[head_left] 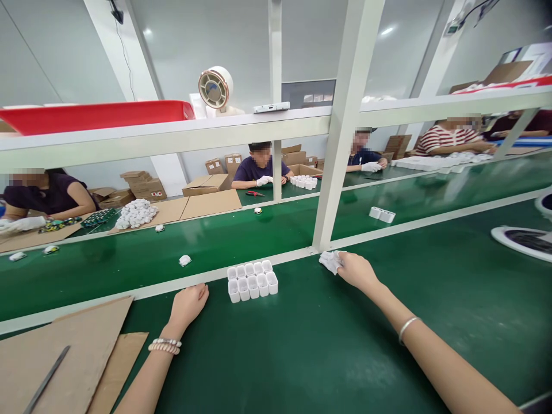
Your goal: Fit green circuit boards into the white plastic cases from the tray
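Observation:
My right hand (359, 271) is closed around a crumpled white cloth (330, 261), which lies against the green table by the foot of the white post. To the left, my left hand (188, 303) rests on the table in a loose fist, with nothing showing in its fingers. Between the two hands, nearer the left one, stands a block of small white open-topped plastic cases (253, 286), lined up in two rows and touching one another.
Cardboard sheets (56, 351) with a long metal blade (47, 379) lie at the lower left. Beyond a pale rail, the green conveyor belt (224, 241) carries small white parts and white cases (382, 214). The white post (340, 132) rises ahead. Several people sit opposite. A white fan (524, 241) stands right.

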`<state>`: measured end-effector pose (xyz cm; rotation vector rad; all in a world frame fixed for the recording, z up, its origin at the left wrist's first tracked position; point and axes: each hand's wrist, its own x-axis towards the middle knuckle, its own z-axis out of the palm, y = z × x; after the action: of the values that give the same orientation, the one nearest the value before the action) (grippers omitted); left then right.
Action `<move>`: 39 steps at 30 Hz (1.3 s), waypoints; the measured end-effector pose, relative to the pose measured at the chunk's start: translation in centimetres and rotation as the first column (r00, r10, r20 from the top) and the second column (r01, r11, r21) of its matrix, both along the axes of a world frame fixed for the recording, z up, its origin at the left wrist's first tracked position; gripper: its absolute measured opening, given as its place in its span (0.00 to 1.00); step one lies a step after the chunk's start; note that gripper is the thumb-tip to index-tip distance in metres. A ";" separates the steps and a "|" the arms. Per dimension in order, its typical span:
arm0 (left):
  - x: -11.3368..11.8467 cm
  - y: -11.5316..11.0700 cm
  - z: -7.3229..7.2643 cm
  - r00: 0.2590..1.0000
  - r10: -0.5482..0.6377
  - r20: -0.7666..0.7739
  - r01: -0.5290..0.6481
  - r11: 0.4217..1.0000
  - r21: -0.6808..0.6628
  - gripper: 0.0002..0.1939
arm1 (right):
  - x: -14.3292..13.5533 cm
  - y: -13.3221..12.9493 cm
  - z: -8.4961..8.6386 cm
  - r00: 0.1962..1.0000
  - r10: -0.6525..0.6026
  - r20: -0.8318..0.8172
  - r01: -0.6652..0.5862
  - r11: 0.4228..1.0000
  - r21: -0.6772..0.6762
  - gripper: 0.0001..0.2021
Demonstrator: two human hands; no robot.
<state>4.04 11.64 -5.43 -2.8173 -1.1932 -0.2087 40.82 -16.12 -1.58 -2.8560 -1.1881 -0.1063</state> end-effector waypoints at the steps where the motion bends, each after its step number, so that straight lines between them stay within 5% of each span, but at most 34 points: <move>1: 0.0 0.0 0.0 1.000 -0.001 0.001 0.001 1.000 0.000 0.19 | 0.0 0.0 0.0 1.000 -0.005 0.001 0.005 1.000 0.001 0.09; 17: 0.0 0.4 -0.5 1.000 0.011 0.016 -0.012 1.000 0.013 0.18 | 1.9 -0.8 0.3 0.992 -0.090 -0.088 0.089 0.996 -0.008 0.07; 31: 0.1 1.0 -1.0 0.999 0.019 0.031 -0.018 1.000 -0.026 0.19 | 1.6 0.3 -0.7 0.994 -0.024 -0.111 0.022 1.000 -0.017 0.07; 39: -0.1 0.7 -0.9 0.980 0.006 0.199 0.014 0.995 -0.100 0.18 | 1.9 0.3 -1.1 0.993 0.002 -0.114 -0.002 1.000 0.002 0.06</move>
<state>3.92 12.36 -6.30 -2.9438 -1.2696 -0.4533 42.74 -15.82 -2.66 -2.8165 -1.1681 0.0551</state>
